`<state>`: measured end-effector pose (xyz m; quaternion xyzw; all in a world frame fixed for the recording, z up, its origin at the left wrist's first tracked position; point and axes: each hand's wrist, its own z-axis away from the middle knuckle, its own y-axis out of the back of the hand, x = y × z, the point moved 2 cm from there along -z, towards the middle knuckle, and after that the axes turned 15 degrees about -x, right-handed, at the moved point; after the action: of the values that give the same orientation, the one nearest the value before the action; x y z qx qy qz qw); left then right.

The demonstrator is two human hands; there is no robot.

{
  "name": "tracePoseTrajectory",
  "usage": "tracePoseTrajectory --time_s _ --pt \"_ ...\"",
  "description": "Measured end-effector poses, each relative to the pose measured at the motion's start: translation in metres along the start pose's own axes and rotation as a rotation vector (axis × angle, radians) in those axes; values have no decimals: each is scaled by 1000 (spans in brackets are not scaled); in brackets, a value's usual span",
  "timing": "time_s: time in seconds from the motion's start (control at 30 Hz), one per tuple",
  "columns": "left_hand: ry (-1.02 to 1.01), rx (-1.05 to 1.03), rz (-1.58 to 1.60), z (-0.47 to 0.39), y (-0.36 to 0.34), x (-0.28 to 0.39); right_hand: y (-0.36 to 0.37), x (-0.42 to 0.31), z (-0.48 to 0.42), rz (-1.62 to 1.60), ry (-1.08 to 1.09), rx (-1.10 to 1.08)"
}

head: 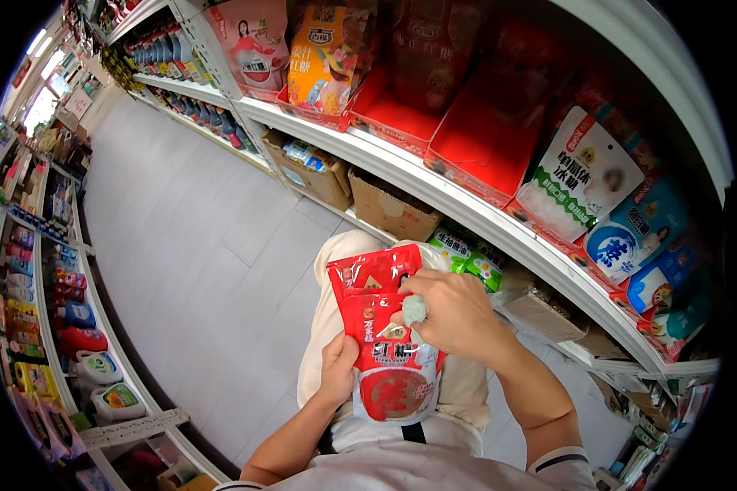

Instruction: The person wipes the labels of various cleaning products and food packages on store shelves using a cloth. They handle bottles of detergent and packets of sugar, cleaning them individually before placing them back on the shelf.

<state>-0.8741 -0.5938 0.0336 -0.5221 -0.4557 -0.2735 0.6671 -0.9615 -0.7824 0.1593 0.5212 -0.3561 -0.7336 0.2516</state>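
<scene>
Two red stand-up sugar pouches lie over my lap, one overlapping the other. The front pouch (399, 393) has a clear lower window with brown contents and bears writing. The rear pouch (368, 267) shows mostly its red top. My left hand (339, 362) grips the left edge of the pouches, thumb on the front. A crumpled pale green cloth (414, 310) is bunched in the fingers of my right hand (454, 313), which rests at the upper right of the pouches. Part of the cloth is hidden by the fingers.
A white shelf edge (356, 142) runs close in front, with red display boxes (479, 147) and an orange pouch (322, 61). A white pouch (580, 172) leans at right. Cardboard cartons (393, 205) fill the lower shelf. Detergent bottles (116, 402) line the left shelving, across the grey floor (221, 202).
</scene>
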Motion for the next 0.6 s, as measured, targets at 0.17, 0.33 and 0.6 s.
tracePoseTrajectory --time_s 0.17,0.33,0.6 --pt "-57 -69 88 -2 1 1 34 -33 24 28 172 -26" --pt "-92 -93 16 -7 -7 9 104 -74 57 261 247 373" --pt "-323 -15 -886 -11 -15 17 182 -27 -5 732 39 901"
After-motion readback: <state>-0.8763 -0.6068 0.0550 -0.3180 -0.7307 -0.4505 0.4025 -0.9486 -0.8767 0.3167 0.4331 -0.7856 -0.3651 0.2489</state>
